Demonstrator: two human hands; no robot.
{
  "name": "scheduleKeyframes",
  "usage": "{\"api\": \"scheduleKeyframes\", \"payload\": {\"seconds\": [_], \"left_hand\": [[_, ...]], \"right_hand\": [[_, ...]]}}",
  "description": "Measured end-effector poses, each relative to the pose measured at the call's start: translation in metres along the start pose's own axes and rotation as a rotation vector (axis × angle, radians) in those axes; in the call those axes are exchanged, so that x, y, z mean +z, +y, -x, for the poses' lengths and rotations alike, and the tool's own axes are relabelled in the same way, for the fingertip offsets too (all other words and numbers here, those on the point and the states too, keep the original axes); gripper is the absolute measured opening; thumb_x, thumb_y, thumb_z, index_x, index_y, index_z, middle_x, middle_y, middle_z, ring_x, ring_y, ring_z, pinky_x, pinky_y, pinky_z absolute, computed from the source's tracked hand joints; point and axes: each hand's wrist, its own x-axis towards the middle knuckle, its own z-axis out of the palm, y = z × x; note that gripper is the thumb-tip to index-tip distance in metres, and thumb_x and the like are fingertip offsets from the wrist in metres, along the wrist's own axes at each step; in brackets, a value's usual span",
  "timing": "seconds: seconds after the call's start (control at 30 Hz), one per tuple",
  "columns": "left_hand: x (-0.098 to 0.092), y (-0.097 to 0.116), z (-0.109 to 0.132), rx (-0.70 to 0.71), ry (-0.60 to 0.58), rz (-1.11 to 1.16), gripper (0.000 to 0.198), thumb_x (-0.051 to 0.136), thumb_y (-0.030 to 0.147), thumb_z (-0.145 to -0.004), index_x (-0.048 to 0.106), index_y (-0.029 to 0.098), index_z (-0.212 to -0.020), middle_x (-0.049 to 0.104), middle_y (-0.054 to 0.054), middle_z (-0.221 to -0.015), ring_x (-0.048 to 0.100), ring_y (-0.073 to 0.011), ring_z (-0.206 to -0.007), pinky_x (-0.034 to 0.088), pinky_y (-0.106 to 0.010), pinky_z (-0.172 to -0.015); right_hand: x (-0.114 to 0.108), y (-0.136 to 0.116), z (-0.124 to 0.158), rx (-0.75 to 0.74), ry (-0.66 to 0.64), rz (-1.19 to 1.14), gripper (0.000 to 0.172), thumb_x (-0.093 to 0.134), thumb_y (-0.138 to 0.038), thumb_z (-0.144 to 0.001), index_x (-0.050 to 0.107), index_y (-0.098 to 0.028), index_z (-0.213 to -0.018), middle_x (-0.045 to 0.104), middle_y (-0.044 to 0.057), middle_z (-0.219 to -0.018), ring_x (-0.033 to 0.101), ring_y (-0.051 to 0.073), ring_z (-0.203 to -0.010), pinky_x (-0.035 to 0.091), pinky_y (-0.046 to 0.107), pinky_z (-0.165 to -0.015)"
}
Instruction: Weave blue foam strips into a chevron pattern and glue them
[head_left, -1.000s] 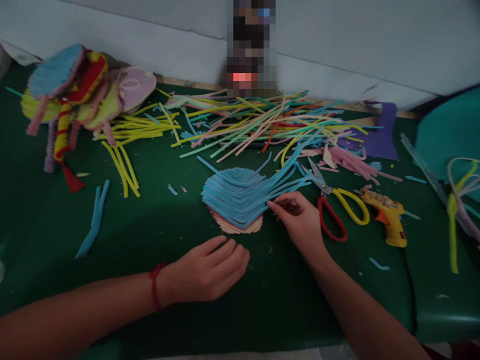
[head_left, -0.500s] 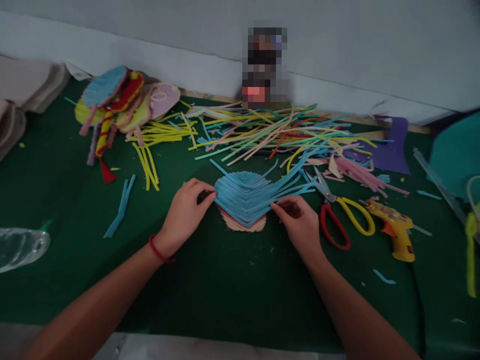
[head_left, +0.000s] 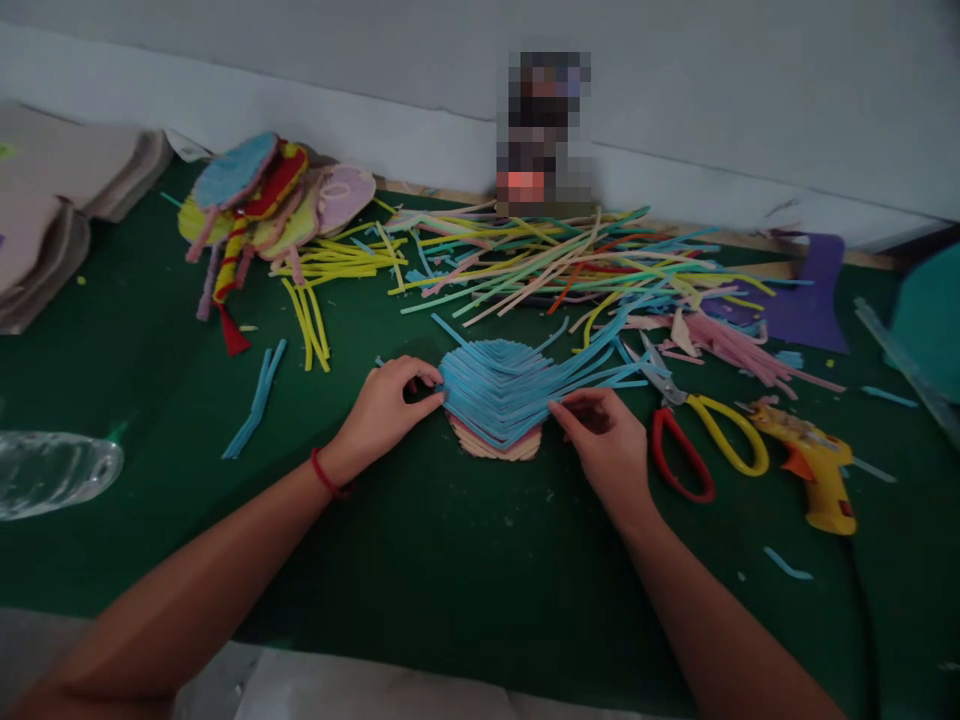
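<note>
A heart-shaped piece (head_left: 499, 400) covered with blue foam strips lies on the green table (head_left: 465, 560), its pale backing showing at the tip. My left hand (head_left: 386, 410), with a red thread at the wrist, pinches the heart's left edge, fingers curled. On the other side my right hand (head_left: 604, 445) pinches the blue strips at the right edge. Long blue strip ends stick out to the right past the heart.
Red-and-yellow-handled scissors (head_left: 694, 445) and a yellow glue gun (head_left: 814, 465) lie right of my right hand. A heap of coloured foam strips (head_left: 555, 260) fills the back. Finished pieces (head_left: 262, 205) are stacked at the back left, a plastic bottle (head_left: 52, 470) at the left edge.
My left hand has moved from the table in front of the heart up to its left edge and pinched it. The right hand stays at the right edge. The view shifted left.
</note>
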Motion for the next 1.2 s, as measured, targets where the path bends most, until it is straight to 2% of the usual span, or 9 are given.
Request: {"api": "scheduleKeyframes", "payload": {"seconds": [0.2,0.4,0.57,0.7,0.8,0.9,1.0,1.1,1.2], "left_hand": [[-0.002,-0.004,0.0,0.046,-0.026,-0.002,0.011,0.063,0.024,-0.081,0.061,0.02,-0.092,0.062,-0.001,-0.088,0.057,-0.015,-0.076,0.044,-0.03,-0.071],[-0.001,-0.004,-0.001,0.104,0.0,-0.109,0.008,0.059,0.026,-0.085,0.062,0.019,-0.089,0.063,-0.002,-0.088,0.057,-0.0169,-0.08,0.044,-0.032,-0.073],[0.0,0.011,0.009,0.306,0.089,-0.353,0.016,0.053,0.03,-0.09,0.064,0.019,-0.093,0.065,-0.007,-0.099,0.058,-0.0214,-0.09,0.044,-0.037,-0.077],[0.008,0.032,0.025,0.532,-0.001,-0.381,0.026,0.049,0.03,-0.092,0.059,0.016,-0.111,0.064,-0.012,-0.117,0.059,-0.0228,-0.106,0.046,-0.039,-0.089],[0.016,0.043,0.037,0.615,-0.121,-0.431,0.039,0.051,0.032,-0.091,0.051,0.013,-0.124,0.055,-0.016,-0.132,0.051,-0.0265,-0.121,0.039,-0.045,-0.102],[0.021,0.046,0.044,0.607,-0.214,-0.483,0.057,0.057,0.04,-0.086,0.043,0.013,-0.134,0.042,-0.02,-0.142,0.041,-0.0324,-0.131,0.033,-0.052,-0.106],[0.023,0.043,0.048,0.55,-0.272,-0.513,0.07,0.061,0.05,-0.08,0.039,0.019,-0.139,0.031,-0.023,-0.148,0.031,-0.0371,-0.136,0.029,-0.058,-0.106],[0.024,0.04,0.05,0.509,-0.301,-0.518,0.071,0.061,0.054,-0.078,0.039,0.025,-0.139,0.026,-0.021,-0.151,0.028,-0.038,-0.137,0.026,-0.061,-0.106],[0.025,0.037,0.051,0.496,-0.306,-0.52,0.071,0.058,0.055,-0.079,0.037,0.026,-0.14,0.024,-0.02,-0.152,0.026,-0.0373,-0.138,0.023,-0.061,-0.107]], "right_hand": [[0.0,0.001,-0.001,0.006,0.008,-0.001,0.028,0.074,-0.042,-0.069,0.06,-0.02,-0.079,0.062,0.001,-0.07,0.056,0.014,-0.059,0.049,0.028,-0.051],[-0.001,0.004,0.0,-0.024,-0.006,0.0,0.028,0.072,-0.043,-0.071,0.06,-0.02,-0.081,0.062,0.002,-0.074,0.058,0.015,-0.064,0.05,0.028,-0.053],[-0.001,0.002,0.0,-0.017,-0.012,0.001,0.027,0.072,-0.042,-0.072,0.059,-0.02,-0.081,0.062,0.002,-0.075,0.057,0.015,-0.063,0.05,0.028,-0.055],[-0.001,0.002,0.0,-0.015,-0.003,0.019,0.027,0.071,-0.042,-0.072,0.059,-0.02,-0.081,0.061,0.002,-0.075,0.058,0.015,-0.064,0.05,0.029,-0.057],[-0.001,0.005,0.0,-0.037,-0.002,0.042,0.024,0.069,-0.041,-0.074,0.059,-0.021,-0.083,0.061,0.002,-0.076,0.058,0.016,-0.067,0.051,0.03,-0.059],[-0.001,0.006,0.001,-0.043,-0.004,0.062,0.021,0.068,-0.039,-0.076,0.059,-0.021,-0.084,0.061,0.002,-0.077,0.059,0.017,-0.069,0.051,0.03,-0.061],[-0.001,0.004,0.002,-0.041,-0.008,0.082,0.019,0.066,-0.038,-0.077,0.059,-0.022,-0.084,0.061,0.002,-0.078,0.06,0.017,-0.07,0.051,0.031,-0.062],[-0.001,0.001,0.005,-0.062,-0.008,0.126,0.017,0.065,-0.036,-0.078,0.058,-0.022,-0.084,0.062,0.002,-0.079,0.06,0.017,-0.071,0.051,0.031,-0.063],[-0.002,-0.002,0.006,-0.112,-0.005,0.199,0.015,0.063,-0.035,-0.08,0.058,-0.022,-0.085,0.062,0.003,-0.08,0.06,0.017,-0.072,0.051,0.032,-0.064]]}}
